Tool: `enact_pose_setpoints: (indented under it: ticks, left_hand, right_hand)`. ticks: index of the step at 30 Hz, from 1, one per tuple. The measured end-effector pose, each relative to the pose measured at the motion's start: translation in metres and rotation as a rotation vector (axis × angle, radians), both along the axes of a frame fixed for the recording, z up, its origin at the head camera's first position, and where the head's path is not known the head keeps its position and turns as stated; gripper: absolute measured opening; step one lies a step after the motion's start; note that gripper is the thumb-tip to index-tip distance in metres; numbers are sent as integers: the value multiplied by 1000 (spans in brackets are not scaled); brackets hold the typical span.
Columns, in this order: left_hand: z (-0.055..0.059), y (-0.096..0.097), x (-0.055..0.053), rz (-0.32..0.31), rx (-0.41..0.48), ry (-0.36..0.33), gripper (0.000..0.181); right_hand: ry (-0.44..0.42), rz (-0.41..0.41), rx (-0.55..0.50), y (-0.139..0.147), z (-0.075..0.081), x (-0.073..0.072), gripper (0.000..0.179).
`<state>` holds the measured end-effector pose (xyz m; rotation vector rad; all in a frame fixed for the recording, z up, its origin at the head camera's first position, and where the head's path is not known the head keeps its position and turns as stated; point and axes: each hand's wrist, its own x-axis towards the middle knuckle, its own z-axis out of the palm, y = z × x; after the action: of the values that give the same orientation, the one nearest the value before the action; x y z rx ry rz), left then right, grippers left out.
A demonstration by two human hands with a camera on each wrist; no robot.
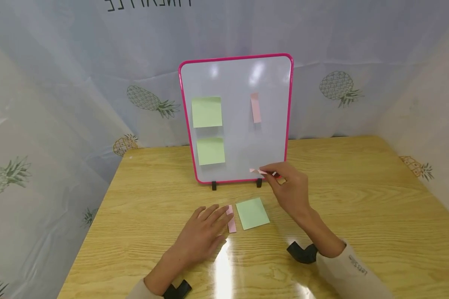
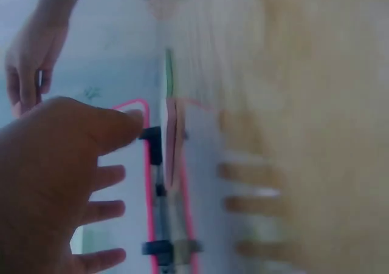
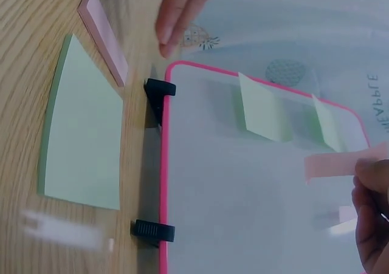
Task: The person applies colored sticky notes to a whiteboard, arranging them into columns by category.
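My right hand point(image 1: 289, 187) pinches a narrow pink sticky note point(image 3: 333, 164) between thumb and fingers, close in front of the lower right of a pink-framed whiteboard point(image 1: 239, 153). My left hand point(image 1: 202, 236) hovers over the table with fingers spread, holding nothing; its fingertips overlap the pink sticky-note pad point(image 1: 231, 224) in the head view. In the left wrist view a gap shows between thumb and pad. Beside that pad lies a square green sticky-note pad point(image 1: 252, 214). On the board are two green notes point(image 1: 207, 112) at left, one above the other, and one pink strip point(image 1: 255, 108) at upper right.
The whiteboard stands upright on black feet point(image 1: 214, 185) on a wooden table point(image 1: 153, 187). Behind it hangs a pineapple-print curtain point(image 1: 232, 25). Black wrist mounts point(image 1: 302, 252) sit at both wrists.
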<state>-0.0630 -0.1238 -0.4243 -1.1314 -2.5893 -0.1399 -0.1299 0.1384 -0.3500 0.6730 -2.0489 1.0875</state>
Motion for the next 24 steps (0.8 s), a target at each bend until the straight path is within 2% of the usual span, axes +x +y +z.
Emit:
enact_pose_setpoints:
  ticks: [4,7,12,17,24]
  left_hand:
    - [13,5,-11,15,-12,45,62]
    - [23,11,-20,14,20,92,63]
    - [42,17,-40,32,62,192,62]
    - [60,22,-59,59,47,293,60]
    - [70,28,-77,76,70,316,57]
  right_hand:
    - [45,-10,18,3,3,-3,23]
    - [95,-8,33,6,3,-8,24]
    - [186,25,43,5,0,-19,26]
    - [216,28,68,4,-3,-29,26]
    - [257,40,39,5,-6,-43,26]
